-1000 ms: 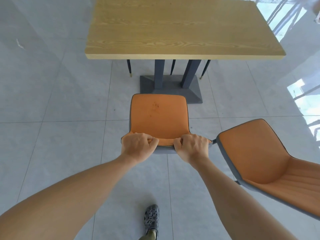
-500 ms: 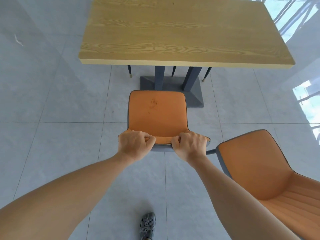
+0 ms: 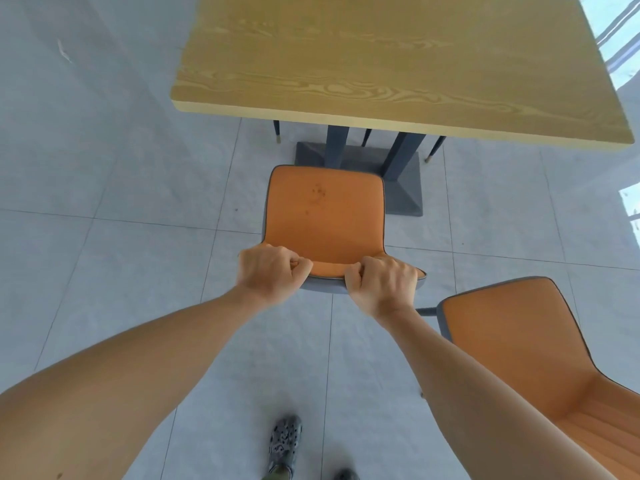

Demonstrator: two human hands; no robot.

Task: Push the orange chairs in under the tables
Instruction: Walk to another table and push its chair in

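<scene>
Head cam, looking down past both forearms. My left hand (image 3: 272,277) and right hand (image 3: 382,285) are both closed tight over the top edge of the backrest of the orange chair (image 3: 325,220), fingers curled over the rim, thumbs toward the middle, left hand at the left end of the rim, right hand at the right end. Chair sits square in front of me, seat facing the counter (image 3: 398,60). Seat has a few small dark spots near the front-centre. Front edge of the seat is near the counter's near edge but not under it yet; whole seat is in plain view. Seat front overlaps the grey pedestal base (image 3: 405,188) from this angle; can't tell if touching.

Counter is light wood grain, two dark posts going down into the base. Thin dark legs w/ gold tips (image 3: 277,128) show beyond the base, under the far side of the counter.

Second orange chair (image 3: 540,358) is to my right, angled, well out from the counter, its near corner just beside my right forearm, grey shell edge visible. Can't tell if arm touches it.

Floor (image 3: 121,271) is pale grey tile. My shoe (image 3: 285,441), grey patterned clog, at bottom centre, tip of another at the frame edge.
</scene>
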